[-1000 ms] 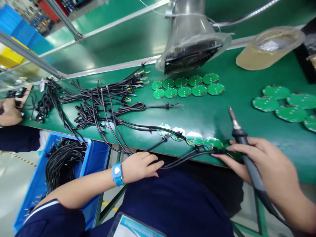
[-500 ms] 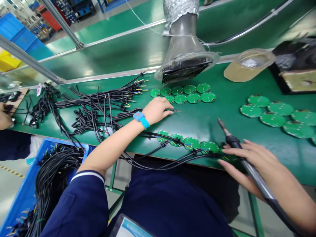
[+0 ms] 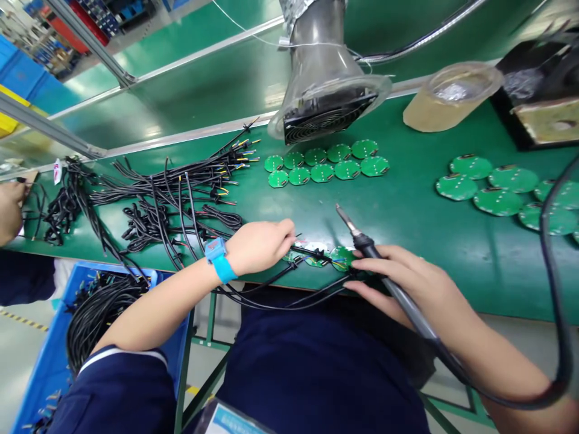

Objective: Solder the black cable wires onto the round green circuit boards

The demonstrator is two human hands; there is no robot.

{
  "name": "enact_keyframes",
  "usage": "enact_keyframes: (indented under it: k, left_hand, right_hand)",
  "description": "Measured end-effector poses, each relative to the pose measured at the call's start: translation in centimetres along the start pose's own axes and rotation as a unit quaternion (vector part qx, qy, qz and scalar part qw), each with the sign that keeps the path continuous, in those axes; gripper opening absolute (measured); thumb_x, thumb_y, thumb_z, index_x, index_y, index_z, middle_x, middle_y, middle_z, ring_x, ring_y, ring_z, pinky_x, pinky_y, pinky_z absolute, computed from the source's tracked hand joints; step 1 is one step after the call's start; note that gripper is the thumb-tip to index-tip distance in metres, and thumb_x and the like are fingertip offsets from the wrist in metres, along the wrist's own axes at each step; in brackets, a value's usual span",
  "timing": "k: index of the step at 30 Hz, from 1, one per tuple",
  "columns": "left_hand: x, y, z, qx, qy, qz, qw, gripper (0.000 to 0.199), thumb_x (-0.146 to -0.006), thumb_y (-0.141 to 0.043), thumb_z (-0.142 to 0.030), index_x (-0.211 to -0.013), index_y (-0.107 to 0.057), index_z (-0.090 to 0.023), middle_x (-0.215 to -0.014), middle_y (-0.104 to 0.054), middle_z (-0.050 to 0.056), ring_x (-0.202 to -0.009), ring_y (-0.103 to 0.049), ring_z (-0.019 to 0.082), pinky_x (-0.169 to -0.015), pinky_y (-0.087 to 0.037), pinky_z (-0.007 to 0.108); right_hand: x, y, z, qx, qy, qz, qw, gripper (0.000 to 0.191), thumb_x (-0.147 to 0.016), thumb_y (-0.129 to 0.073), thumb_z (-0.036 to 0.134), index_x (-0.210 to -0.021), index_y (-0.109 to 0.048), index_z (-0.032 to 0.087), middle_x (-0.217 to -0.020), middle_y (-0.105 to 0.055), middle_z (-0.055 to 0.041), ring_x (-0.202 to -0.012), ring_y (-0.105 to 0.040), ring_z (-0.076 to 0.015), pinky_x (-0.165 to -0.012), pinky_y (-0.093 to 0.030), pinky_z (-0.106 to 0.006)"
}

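My left hand (image 3: pixel 265 246), with a blue wrist strap (image 3: pixel 218 260) on it, is closed in a pinch. A thin wire end (image 3: pixel 297 235) pokes out past its fingertips. My right hand (image 3: pixel 407 280) holds a soldering iron (image 3: pixel 398 289), its tip pointing up and left above the bench. The fingertips of that hand are beside a round green circuit board (image 3: pixel 342 258) at the bench's near edge. Black cables (image 3: pixel 312 299) with coloured wire ends lie over this near row of boards. My right hand partly hides the row's right end.
Two rows of green boards (image 3: pixel 322 173) lie below a fume extractor hood (image 3: pixel 328 114). More boards (image 3: pixel 497 202) are at right, near a tan cup (image 3: pixel 446 102). Black cables (image 3: pixel 167 181) cover the left side; a blue bin (image 3: pixel 40 374) stands below. Another person's hand (image 3: pixel 9 211) is far left.
My left hand has come back from the far rows of boards towards the near row, fingers now curled tighter. My right hand and the soldering iron have moved left along the near edge.
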State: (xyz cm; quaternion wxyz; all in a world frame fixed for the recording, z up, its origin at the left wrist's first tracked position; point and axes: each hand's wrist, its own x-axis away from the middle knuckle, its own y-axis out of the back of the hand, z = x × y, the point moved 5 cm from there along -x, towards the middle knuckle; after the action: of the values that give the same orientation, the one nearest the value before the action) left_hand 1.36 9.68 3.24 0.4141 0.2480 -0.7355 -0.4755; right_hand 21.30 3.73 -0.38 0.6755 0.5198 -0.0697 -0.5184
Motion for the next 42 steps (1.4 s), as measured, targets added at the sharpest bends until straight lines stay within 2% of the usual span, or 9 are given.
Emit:
enact_keyframes:
  k: [5, 9, 11, 14, 18, 20, 23, 36, 42]
  left_hand:
    - [1.7, -0.1, -2.8, 0.018, -0.062, -0.008, 0.998, 0.023, -0.095, -0.034, -0.029, -0.093, -0.053, -0.016, -0.080, -0.063, 0.005, -0.074, -0.060, 0.018, -0.065, -0.044, 0.027]
    - [3.5, -2.5, -4.6, 0.009, -0.111, 0.020, 0.994, 0.020, -0.092, -0.039, -0.025, -0.086, -0.055, -0.015, -0.073, -0.062, 0.004, -0.067, -0.058, 0.017, -0.058, -0.042, 0.026]
    - [3.7, -3.3, -3.9, 0.076, -0.070, 0.007, 0.995, 0.017, -0.091, -0.041, -0.022, -0.086, -0.055, -0.015, -0.072, -0.062, 0.003, -0.064, -0.058, 0.015, -0.058, -0.042, 0.024]
    - [3.1, -2.8, -1.7, 0.164, 0.036, -0.086, 0.982, 0.016, -0.090, -0.046, -0.024, -0.081, -0.056, -0.016, -0.071, -0.061, 0.000, -0.064, -0.057, 0.012, -0.061, -0.042, 0.022]
    - [2.0, -2.1, 0.0, 0.095, 0.120, -0.149, 0.977, 0.021, -0.084, -0.058, -0.030, -0.069, -0.059, -0.016, -0.072, -0.059, 0.002, -0.069, -0.056, 0.015, -0.064, -0.041, 0.026]
    - [1.5, -2.4, -0.1, 0.082, 0.111, -0.137, 0.981, 0.022, -0.083, -0.059, -0.034, -0.070, -0.061, -0.017, -0.072, -0.058, 0.002, -0.071, -0.056, 0.016, -0.064, -0.042, 0.026]
    - [1.3, -2.7, -0.5, 0.076, 0.086, -0.133, 0.984, 0.025, -0.084, -0.058, -0.039, -0.072, -0.062, -0.017, -0.073, -0.058, 0.002, -0.074, -0.056, 0.017, -0.066, -0.042, 0.027]
    - [1.1, -3.4, -0.7, 0.008, 0.071, -0.174, 0.982, 0.031, -0.089, -0.048, -0.041, -0.075, -0.060, -0.017, -0.074, -0.056, 0.003, -0.074, -0.053, 0.018, -0.067, -0.042, 0.028]
    - [1.2, -3.6, -0.8, -0.006, 0.071, -0.195, 0.978, 0.030, -0.090, -0.047, -0.040, -0.076, -0.059, -0.017, -0.075, -0.057, 0.003, -0.074, -0.053, 0.018, -0.067, -0.041, 0.028]
  right_hand:
    - [-0.2, -0.4, 1.0, 0.085, 0.014, 0.004, 0.996, 0.019, -0.084, -0.057, 0.034, -0.098, -0.056, 0.021, -0.094, -0.061, -0.0054, -0.069, -0.060, -0.0131, -0.054, -0.044, -0.022]
    - [-0.6, 0.0, 1.1, 0.058, 0.005, 0.026, 0.998, 0.025, -0.084, -0.057, 0.037, -0.102, -0.055, 0.020, -0.098, -0.061, -0.0072, -0.070, -0.061, -0.0143, -0.055, -0.046, -0.023]
    - [-0.7, 0.3, 0.7, 0.021, -0.010, 0.030, 0.999, 0.027, -0.084, -0.056, 0.039, -0.105, -0.055, 0.021, -0.098, -0.062, -0.0071, -0.071, -0.062, -0.0146, -0.056, -0.048, -0.024]
    - [-0.8, 0.6, -0.1, -0.062, -0.053, 0.008, 0.997, 0.023, -0.088, -0.051, 0.034, -0.108, -0.055, 0.024, -0.095, -0.065, -0.0053, -0.078, -0.065, -0.0151, -0.065, -0.052, -0.025]
    - [-0.7, 0.2, -1.5, -0.268, -0.183, -0.031, 0.945, 0.023, -0.087, -0.052, 0.034, -0.107, -0.049, 0.023, -0.086, -0.069, -0.0049, -0.083, -0.067, -0.0175, -0.069, -0.055, -0.027]
    - [-0.8, -0.1, -1.7, -0.341, -0.198, -0.028, 0.918, 0.017, -0.087, -0.053, 0.034, -0.098, -0.050, 0.022, -0.076, -0.069, -0.0039, -0.076, -0.067, -0.0170, -0.065, -0.055, -0.026]
    - [-1.2, -0.3, -1.6, -0.376, -0.174, -0.007, 0.910, 0.009, -0.087, -0.053, 0.031, -0.091, -0.053, 0.022, -0.067, -0.067, -0.0015, -0.066, -0.066, -0.0148, -0.061, -0.054, -0.024]
    - [-1.4, -0.8, -1.8, -0.302, -0.191, 0.065, 0.932, 0.018, -0.085, -0.051, 0.037, -0.089, -0.054, 0.019, -0.065, -0.066, -0.0007, -0.061, -0.065, -0.0128, -0.053, -0.051, -0.021]
    - [-1.3, -0.9, -1.8, -0.309, -0.184, 0.057, 0.931, 0.018, -0.085, -0.051, 0.037, -0.090, -0.054, 0.019, -0.065, -0.066, -0.0013, -0.064, -0.065, -0.0137, -0.053, -0.050, -0.021]
